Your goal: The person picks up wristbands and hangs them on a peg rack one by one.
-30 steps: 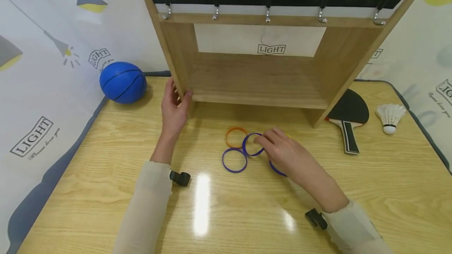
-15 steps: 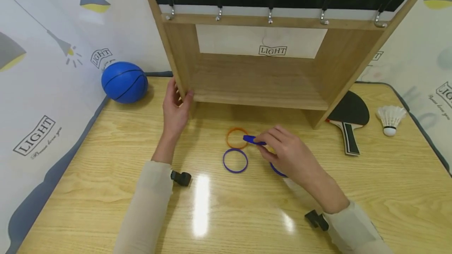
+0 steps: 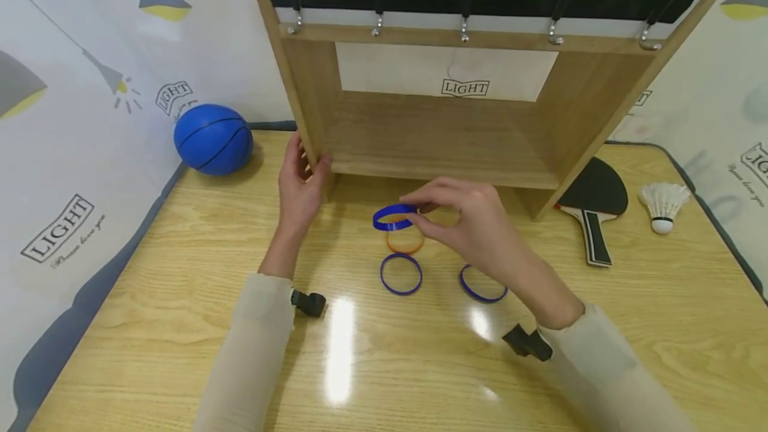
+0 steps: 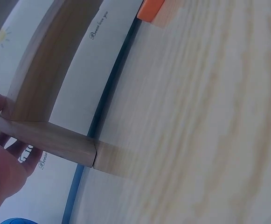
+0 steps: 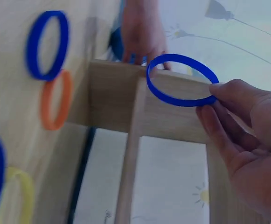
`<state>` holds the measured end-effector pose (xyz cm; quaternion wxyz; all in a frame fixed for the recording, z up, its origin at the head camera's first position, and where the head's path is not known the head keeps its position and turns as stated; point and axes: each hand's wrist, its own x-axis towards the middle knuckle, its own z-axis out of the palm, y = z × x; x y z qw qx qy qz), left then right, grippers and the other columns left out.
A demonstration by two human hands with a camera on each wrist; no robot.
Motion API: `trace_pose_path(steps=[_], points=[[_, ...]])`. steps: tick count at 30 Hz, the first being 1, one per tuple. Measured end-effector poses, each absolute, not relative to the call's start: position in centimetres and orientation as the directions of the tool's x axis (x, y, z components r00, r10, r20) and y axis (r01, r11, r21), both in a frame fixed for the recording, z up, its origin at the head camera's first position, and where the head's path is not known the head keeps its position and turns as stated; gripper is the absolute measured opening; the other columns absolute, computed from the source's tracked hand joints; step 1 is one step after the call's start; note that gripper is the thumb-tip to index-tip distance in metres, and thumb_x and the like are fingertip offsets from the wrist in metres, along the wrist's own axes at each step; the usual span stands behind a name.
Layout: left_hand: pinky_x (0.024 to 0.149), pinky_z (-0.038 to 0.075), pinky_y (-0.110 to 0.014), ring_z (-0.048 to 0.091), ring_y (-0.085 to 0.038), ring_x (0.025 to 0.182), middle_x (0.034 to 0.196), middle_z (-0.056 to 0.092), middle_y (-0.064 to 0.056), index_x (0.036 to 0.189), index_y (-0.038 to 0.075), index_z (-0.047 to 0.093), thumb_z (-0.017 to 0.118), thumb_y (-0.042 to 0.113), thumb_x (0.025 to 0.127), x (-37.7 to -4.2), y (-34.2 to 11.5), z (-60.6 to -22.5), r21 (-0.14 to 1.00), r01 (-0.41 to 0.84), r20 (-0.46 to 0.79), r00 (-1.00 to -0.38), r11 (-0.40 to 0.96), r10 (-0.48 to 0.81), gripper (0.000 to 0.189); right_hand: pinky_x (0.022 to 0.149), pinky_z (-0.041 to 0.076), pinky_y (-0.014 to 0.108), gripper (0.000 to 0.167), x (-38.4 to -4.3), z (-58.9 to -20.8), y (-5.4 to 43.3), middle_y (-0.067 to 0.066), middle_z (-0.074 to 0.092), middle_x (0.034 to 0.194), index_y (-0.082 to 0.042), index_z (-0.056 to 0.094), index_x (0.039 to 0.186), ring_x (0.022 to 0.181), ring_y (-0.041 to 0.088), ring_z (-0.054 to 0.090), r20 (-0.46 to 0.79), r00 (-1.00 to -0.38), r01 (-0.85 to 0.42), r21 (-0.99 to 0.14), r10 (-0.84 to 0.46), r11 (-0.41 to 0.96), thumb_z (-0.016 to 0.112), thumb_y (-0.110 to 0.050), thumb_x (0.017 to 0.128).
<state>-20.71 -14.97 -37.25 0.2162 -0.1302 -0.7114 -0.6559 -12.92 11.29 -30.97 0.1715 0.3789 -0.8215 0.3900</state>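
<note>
My left hand [image 3: 300, 192] grips the lower left side panel of a wooden rack [image 3: 444, 171], thumb in front and fingers behind the panel. My right hand [image 3: 474, 219] pinches a blue wristband [image 5: 177, 101] between thumb and fingertips, raised in front of the rack's lower shelf. In the head view the held band overlaps an orange wristband [image 3: 405, 251] on the table. Two more blue wristbands lie flat, one nearer [image 3: 402, 294] and one under the right forearm [image 3: 480, 299]. The right wrist view also shows a yellow wristband [image 5: 27, 200].
Several metal hooks [image 3: 465, 31] hang along the rack's upper bar. A blue ball [image 3: 213, 140] sits to the left. To the right lie a table tennis paddle [image 3: 595, 189] and a shuttlecock [image 3: 663, 209]. Printed cloth covers the walls behind.
My right hand has lifted the blue wristband off the table, tilted it, and carried it up and left toward the rack. The left hand keeps its grip on the panel.
</note>
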Motion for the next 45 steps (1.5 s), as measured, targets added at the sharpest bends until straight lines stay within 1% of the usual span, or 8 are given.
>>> trace_pose_path(steps=[6, 12, 16, 21, 25, 31, 37, 45], points=[[0.096, 0.045, -0.047, 0.049, -0.034, 0.127, 0.141, 0.047, -0.018, 0.146, 0.005, 0.041, 0.058, -0.004, 0.095, -20.8, -14.9, -37.2, 0.871, 0.480, 0.489, -0.867, 0.108, -0.093, 0.055, 0.075, 0.054, 0.031, 0.020, -13.5, -28.4, 9.8, -0.006, 0.071, 0.096, -0.010, 0.075, 0.100, 0.085, 0.007, 0.066, 0.502, -0.734, -0.661, -0.684, -0.458, 0.308, 0.079, -0.004, 0.082], [0.093, 0.047, -0.047, 0.051, -0.035, 0.125, 0.140, 0.049, -0.019, 0.145, 0.004, 0.041, 0.058, -0.005, 0.094, -20.7, -14.9, -37.3, 0.864, 0.491, 0.501, -0.860, 0.109, -0.097, 0.055, 0.075, 0.055, 0.033, 0.019, -13.3, -24.8, 7.5, 0.010, 0.072, 0.097, 0.005, 0.072, 0.103, 0.086, 0.023, 0.068, 0.411, -0.826, -0.483, -0.869, -0.385, 0.109, 0.075, 0.001, 0.085], [0.089, 0.049, -0.041, 0.055, -0.032, 0.121, 0.137, 0.053, -0.017, 0.144, 0.004, 0.043, 0.061, -0.003, 0.094, -20.8, -15.1, -37.5, 0.866, 0.486, 0.497, -0.860, 0.117, -0.116, 0.054, 0.076, 0.054, 0.031, 0.022, -13.9, -23.2, 6.1, 0.014, 0.071, 0.100, 0.006, 0.071, 0.107, 0.089, 0.026, 0.067, 0.348, -0.879, -0.366, -0.931, -0.326, -0.007, 0.074, -0.001, 0.087], [0.086, 0.050, -0.039, 0.056, -0.029, 0.118, 0.134, 0.054, -0.016, 0.143, 0.002, 0.044, 0.060, -0.004, 0.093, -20.9, -15.2, -37.7, 0.863, 0.492, 0.505, -0.853, 0.115, -0.134, 0.052, 0.087, 0.051, 0.034, 0.023, -14.9, -22.2, 4.5, 0.013, 0.070, 0.107, 0.001, 0.071, 0.111, 0.100, 0.026, 0.064, 0.324, -0.906, -0.305, -0.946, -0.273, -0.110, 0.073, -0.005, 0.089], [0.093, 0.047, -0.046, 0.053, -0.030, 0.122, 0.138, 0.051, -0.016, 0.144, 0.003, 0.043, 0.060, -0.004, 0.094, -21.0, -15.1, -37.5, 0.866, 0.489, 0.499, -0.857, 0.102, -0.127, 0.054, 0.093, 0.048, 0.032, 0.023, -15.8, -21.4, 3.3, 0.010, 0.069, 0.109, -0.001, 0.071, 0.112, 0.103, 0.024, 0.064, 0.293, -0.929, -0.257, -0.950, -0.224, -0.179, 0.072, -0.007, 0.090], [0.094, 0.046, -0.049, 0.052, -0.032, 0.124, 0.138, 0.051, -0.018, 0.143, 0.003, 0.044, 0.059, -0.003, 0.094, -20.8, -15.0, -37.3, 0.866, 0.487, 0.498, -0.859, 0.110, -0.117, 0.052, 0.094, 0.047, 0.029, 0.023, -18.3, -21.3, 1.5, 0.011, 0.069, 0.111, -0.004, 0.072, 0.111, 0.102, 0.024, 0.067, 0.238, -0.954, -0.162, -0.921, -0.182, -0.355, 0.074, -0.005, 0.087], [0.093, 0.047, -0.048, 0.053, -0.032, 0.122, 0.136, 0.052, -0.017, 0.142, 0.002, 0.045, 0.060, -0.004, 0.094, -21.0, -14.9, -37.4, 0.862, 0.496, 0.506, -0.854, 0.104, -0.119, 0.051, 0.094, 0.047, 0.030, 0.023, -18.9, -20.8, 0.7, 0.016, 0.068, 0.108, 0.004, 0.068, 0.112, 0.100, 0.027, 0.066, 0.239, -0.959, -0.133, -0.853, -0.150, -0.504, 0.069, 0.003, 0.089], [0.094, 0.046, -0.046, 0.053, -0.031, 0.123, 0.138, 0.051, -0.015, 0.144, 0.005, 0.045, 0.060, -0.002, 0.095, -20.7, -15.2, -37.3, 0.872, 0.475, 0.488, -0.865, 0.117, -0.119, 0.052, 0.093, 0.048, 0.030, 0.023, -18.4, -20.3, 0.2, 0.016, 0.069, 0.106, 0.005, 0.067, 0.112, 0.099, 0.027, 0.067, 0.244, -0.962, -0.155, -0.859, -0.125, -0.489, 0.068, 0.002, 0.090]])
